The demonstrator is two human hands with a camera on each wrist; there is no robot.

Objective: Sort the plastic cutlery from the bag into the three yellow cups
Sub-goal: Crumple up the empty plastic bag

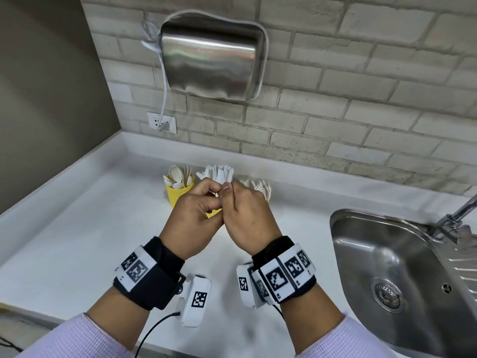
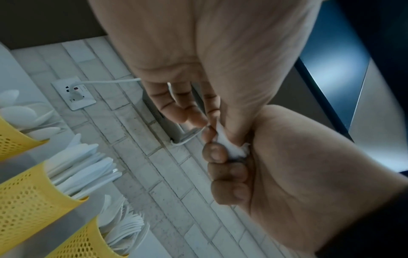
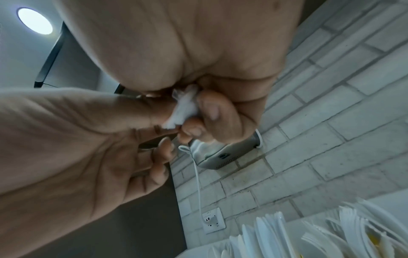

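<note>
White countertop [image 1: 77, 228] spreads wide and bare to the left of the hands and in front of them, bounded at the back by a low raised lip under the pale brick wall [image 1: 361, 99] and at the left by a grey-brown side wall. Steel sink [image 1: 402, 267] cuts into the counter on the right, its rolled rim lying near the right wrist, with the tap [image 1: 459, 213] over its far corner. A brushed-metal hand dryer [image 1: 211, 60] hangs on the bricks above, its white cord dropping to a wall socket [image 1: 162, 122] just over the back lip. Three yellow perforated cups stand in a row near the back of the counter: the left cup [image 1: 178, 193] holds white spoons, the middle cup [image 2: 28, 190] holds white knives [image 1: 219, 173], and the right cup [image 2: 84, 244] holds white forks [image 1: 258, 186]; the head view hides most of the middle and right cups behind the hands. Left hand [image 1: 192, 219] and right hand [image 1: 249, 220] meet above the counter, in front of the middle cup and clear of the cutlery tips. Both pinch one small crumpled white scrap [image 2: 227, 144] between thumb and curled fingertips; whether it is the bag, I cannot tell.
</note>
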